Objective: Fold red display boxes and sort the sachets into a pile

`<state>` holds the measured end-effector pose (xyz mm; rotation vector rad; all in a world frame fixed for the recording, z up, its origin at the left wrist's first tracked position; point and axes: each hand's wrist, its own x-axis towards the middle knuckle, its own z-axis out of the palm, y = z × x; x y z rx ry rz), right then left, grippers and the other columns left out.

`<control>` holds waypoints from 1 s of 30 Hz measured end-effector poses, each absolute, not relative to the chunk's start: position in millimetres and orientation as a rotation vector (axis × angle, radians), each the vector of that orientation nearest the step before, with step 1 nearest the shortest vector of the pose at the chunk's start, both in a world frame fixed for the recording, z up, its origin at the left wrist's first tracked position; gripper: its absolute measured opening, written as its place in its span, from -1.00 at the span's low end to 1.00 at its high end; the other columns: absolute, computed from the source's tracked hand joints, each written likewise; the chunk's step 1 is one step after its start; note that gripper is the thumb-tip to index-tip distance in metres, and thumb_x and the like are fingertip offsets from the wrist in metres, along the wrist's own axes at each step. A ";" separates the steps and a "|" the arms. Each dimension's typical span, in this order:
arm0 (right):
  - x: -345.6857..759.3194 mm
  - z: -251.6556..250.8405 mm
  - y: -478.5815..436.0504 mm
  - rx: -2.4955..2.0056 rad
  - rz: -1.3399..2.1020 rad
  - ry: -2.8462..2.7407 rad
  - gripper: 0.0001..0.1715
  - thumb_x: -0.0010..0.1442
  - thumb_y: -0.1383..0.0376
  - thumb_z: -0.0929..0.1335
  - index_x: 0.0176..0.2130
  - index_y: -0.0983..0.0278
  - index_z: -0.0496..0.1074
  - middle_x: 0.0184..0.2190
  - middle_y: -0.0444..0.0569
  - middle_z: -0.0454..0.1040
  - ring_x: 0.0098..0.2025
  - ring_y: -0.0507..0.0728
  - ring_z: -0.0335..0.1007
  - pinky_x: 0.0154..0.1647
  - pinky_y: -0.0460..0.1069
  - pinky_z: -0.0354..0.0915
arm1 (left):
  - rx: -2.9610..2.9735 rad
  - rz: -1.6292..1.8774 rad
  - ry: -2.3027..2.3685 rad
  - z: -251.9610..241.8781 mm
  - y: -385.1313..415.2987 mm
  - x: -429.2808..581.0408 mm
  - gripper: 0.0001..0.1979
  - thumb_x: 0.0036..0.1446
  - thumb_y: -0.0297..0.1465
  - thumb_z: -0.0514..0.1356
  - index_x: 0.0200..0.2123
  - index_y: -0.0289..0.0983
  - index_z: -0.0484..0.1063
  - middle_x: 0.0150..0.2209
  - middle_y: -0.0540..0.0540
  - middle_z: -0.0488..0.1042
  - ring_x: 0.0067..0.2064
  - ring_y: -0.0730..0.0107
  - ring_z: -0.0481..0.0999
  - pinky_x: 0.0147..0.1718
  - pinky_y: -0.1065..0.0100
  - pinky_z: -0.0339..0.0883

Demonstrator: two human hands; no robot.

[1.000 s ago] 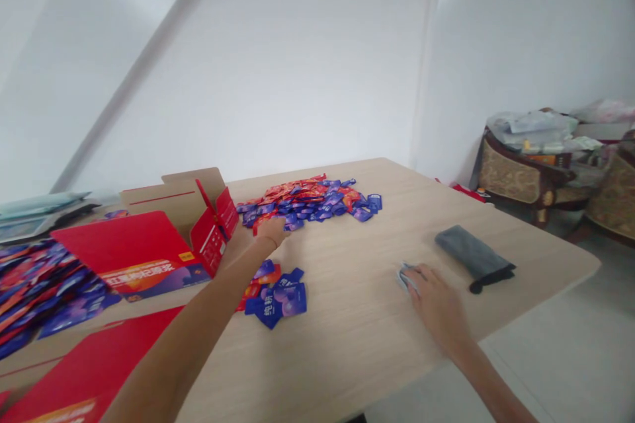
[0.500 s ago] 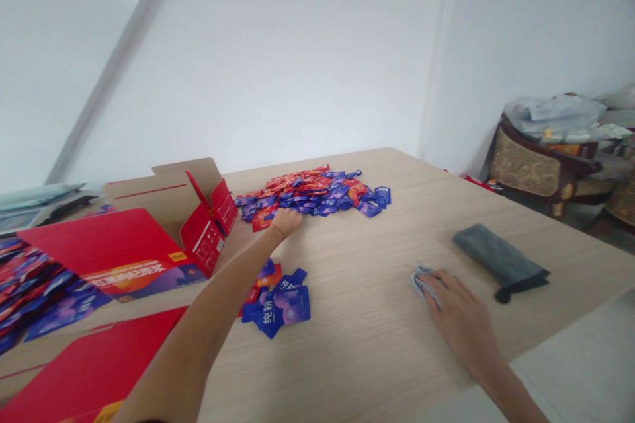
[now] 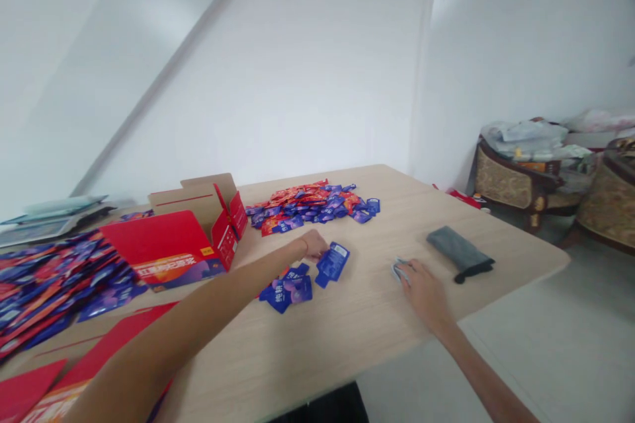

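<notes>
Pinched in my left hand (image 3: 314, 244) is a purple pouch (image 3: 333, 266), held just above or on the table; I cannot tell which. Right beside it lies a small group of pouches (image 3: 285, 292), mostly purple. Beyond my hand spreads a heap of red and purple pouches (image 3: 307, 205). My right hand (image 3: 424, 292) rests on the tabletop, its fingers closed over a crumpled light grey cloth (image 3: 398, 269).
A red carton (image 3: 163, 244) with raised flaps stands left of the heap. Another red carton (image 3: 106, 350) is nearer me, partly behind my left arm. Many pouches (image 3: 54, 284) lie stacked at far left. A dark grey folded pouch (image 3: 459, 251) lies right; cluttered chairs (image 3: 506, 178) stand beyond.
My left hand has come back from the heap toward me and right, now with a purple pouch in it. My right hand stays on the cloth. The view has shifted.
</notes>
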<state>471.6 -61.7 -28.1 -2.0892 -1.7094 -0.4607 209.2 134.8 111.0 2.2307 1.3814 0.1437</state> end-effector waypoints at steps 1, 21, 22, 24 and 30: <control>470.8 -26.6 -62.0 -2.096 -0.452 -1.711 -0.63 0.37 0.37 0.24 0.06 0.21 0.51 0.01 0.06 0.50 -0.01 0.18 0.41 -0.09 0.01 0.28 | 2.186 0.087 1.376 100.6 117.2 205.2 -0.76 0.37 -0.27 0.26 -0.13 -0.36 0.52 -0.24 -0.07 0.57 -0.29 0.38 0.59 -0.30 0.32 0.55; 469.3 -21.2 -64.9 -2.181 -0.435 -1.727 -0.62 0.39 0.31 0.24 0.10 0.17 0.50 0.02 0.05 0.47 0.02 0.16 0.38 -0.06 -0.04 0.20 | 2.838 0.436 0.780 47.4 -22.8 113.0 -0.74 0.41 -0.40 0.09 0.00 -0.21 0.56 -0.01 -0.15 0.59 0.04 0.20 0.57 0.08 0.22 0.42; 469.5 -21.5 -64.6 -2.188 -0.433 -1.727 -0.63 0.39 0.32 0.25 0.10 0.17 0.51 0.02 0.05 0.47 0.02 0.16 0.38 -0.06 -0.04 0.20 | 2.897 0.492 0.661 42.3 -28.9 103.7 -0.73 0.42 -0.41 0.08 0.02 -0.20 0.56 0.02 -0.15 0.59 0.06 0.22 0.57 0.09 0.23 0.43; 469.7 -21.6 -64.5 -2.195 -0.438 -1.728 -0.63 0.39 0.32 0.25 0.10 0.17 0.51 0.02 0.05 0.47 0.02 0.16 0.38 -0.06 -0.04 0.20 | 2.972 0.619 0.474 30.6 -39.9 87.6 -0.72 0.44 -0.42 0.06 0.04 -0.21 0.55 0.05 -0.14 0.59 0.08 0.24 0.56 0.12 0.23 0.44; 468.8 -20.6 -65.2 -2.210 -0.445 -1.731 -0.62 0.40 0.32 0.24 0.10 0.19 0.52 0.01 0.05 0.47 0.01 0.15 0.37 -0.05 -0.05 0.19 | 2.945 0.794 0.469 9.5 -61.8 68.0 -0.70 0.47 -0.39 0.04 0.08 -0.22 0.53 0.06 -0.12 0.60 0.11 0.30 0.57 0.16 0.28 0.45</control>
